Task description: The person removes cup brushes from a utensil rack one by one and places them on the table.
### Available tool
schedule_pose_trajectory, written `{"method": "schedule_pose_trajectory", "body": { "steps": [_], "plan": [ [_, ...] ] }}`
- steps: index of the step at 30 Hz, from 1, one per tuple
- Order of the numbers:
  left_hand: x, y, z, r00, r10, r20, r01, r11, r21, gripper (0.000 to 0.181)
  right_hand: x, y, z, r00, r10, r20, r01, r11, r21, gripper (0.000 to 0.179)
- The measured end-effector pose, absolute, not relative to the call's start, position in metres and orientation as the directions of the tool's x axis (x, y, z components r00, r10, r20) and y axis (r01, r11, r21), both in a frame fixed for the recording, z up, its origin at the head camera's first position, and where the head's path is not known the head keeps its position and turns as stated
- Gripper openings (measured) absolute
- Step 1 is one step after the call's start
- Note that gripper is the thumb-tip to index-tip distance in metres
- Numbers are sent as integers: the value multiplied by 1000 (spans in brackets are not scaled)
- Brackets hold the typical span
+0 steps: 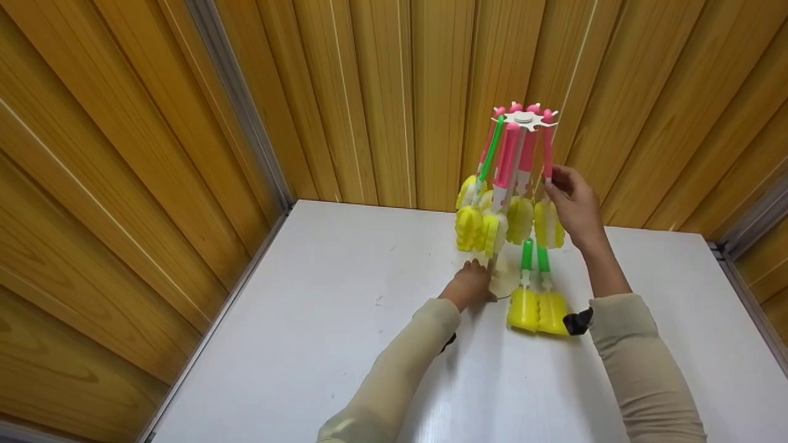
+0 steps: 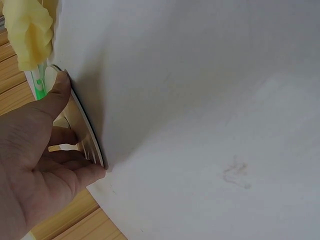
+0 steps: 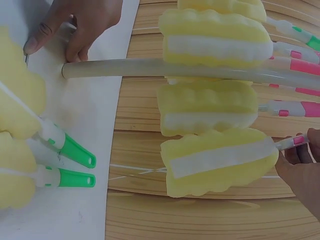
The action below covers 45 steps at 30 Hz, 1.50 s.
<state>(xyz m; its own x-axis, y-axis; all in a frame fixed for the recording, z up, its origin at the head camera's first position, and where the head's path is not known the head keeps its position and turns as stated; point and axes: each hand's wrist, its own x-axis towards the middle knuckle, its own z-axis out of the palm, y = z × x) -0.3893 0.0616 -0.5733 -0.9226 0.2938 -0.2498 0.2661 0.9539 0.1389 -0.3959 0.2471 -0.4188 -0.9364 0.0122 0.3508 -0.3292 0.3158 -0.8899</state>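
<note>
A white rack (image 1: 523, 118) stands near the table's back edge, with sponge bottle brushes hanging from its notched top disc. Most have pink handles; one green-handled brush (image 1: 490, 147) hangs at the left. My right hand (image 1: 575, 206) pinches the lower handle of a pink-handled brush (image 3: 225, 159) on the rack's right side, its yellow and white sponge head pointing down. Low down, my left hand (image 1: 469, 284) grips the rack's round base (image 2: 80, 117), thumb and fingers spread along its rim. The rack's pole (image 3: 120, 67) rises from that base.
Two green-handled sponge brushes (image 1: 523, 311) lie side by side on the white table (image 1: 295, 320), in front of the rack and close to the right sleeve (image 1: 640, 357). Wood-panelled walls (image 1: 369, 92) stand behind and to the left.
</note>
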Motion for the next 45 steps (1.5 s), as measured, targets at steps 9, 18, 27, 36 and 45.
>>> {"method": "schedule_pose_trajectory", "body": {
  "steps": [9, 18, 27, 36, 45],
  "plan": [
    [-390, 63, -574, -921, 278, -274, 242, 958, 157, 66, -391, 250, -415, -940, 19, 340, -315, 333, -889, 46],
    [-389, 62, -576, -929, 296, -223, 272, 953, 136, 75, -383, 249, -415, -938, -17, 345, -332, 316, -889, 49],
    [-389, 64, -577, -930, 289, -226, 270, 956, 111, 73, -377, 245, -417, -942, -58, 332, -334, 275, -901, 52],
    [-390, 61, -574, -917, 342, -208, 330, 940, 87, 72, -376, 242, -416, -954, -66, 293, -300, 239, -923, 51],
    [-389, 55, -567, -908, 357, -220, 327, 931, 161, 73, -373, 241, -414, -951, -65, 302, -308, 240, -921, 50]
  ]
}}
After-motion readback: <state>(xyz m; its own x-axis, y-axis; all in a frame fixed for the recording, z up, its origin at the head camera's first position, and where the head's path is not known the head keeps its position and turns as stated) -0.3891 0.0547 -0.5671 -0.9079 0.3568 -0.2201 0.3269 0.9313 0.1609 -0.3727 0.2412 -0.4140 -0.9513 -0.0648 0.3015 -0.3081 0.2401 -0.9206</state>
